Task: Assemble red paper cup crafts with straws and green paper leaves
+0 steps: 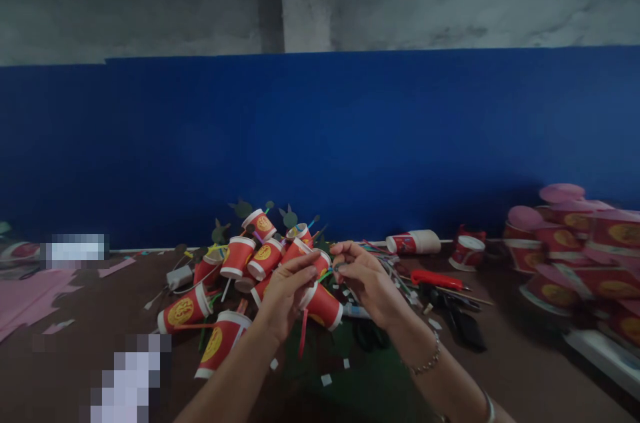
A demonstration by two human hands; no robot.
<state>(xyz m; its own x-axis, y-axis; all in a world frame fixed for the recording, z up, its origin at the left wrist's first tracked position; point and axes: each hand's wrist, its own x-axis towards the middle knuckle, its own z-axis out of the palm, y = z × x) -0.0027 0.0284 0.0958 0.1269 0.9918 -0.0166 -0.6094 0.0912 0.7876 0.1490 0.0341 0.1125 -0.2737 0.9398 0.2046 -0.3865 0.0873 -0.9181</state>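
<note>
Just below the middle of the frame, two bare hands meet over a cluttered brown worktop [510,379]. The left hand [284,293] comes up from the lower left, its fingers narrowed almost together. Right at their tips a thin green stick [325,273] slants up toward the right hand [371,291]; whether the left fingers grip it, I cannot tell. The right hand's thumb and fingers are pinched around a small dark piece [339,266], which sits at the upper end of the stick, between the two hands. A bracelet [429,357] circles the right wrist.

Behind and left of the hands, at lower centre, is a heap of red paper cups [237,256] with gold emblems and white rims. One red cup [326,307] lies tilted just below the left fingertips. White scraps [327,379] dot the bottom centre. Right of centre lie a stack of cups [413,242] on its side and a red tool [437,279]. More cups with pink tops [563,237] crowd the right edge, and pink sheets [30,299] lie at lower left. A blue wall [320,143] spans the middle of the frame.
</note>
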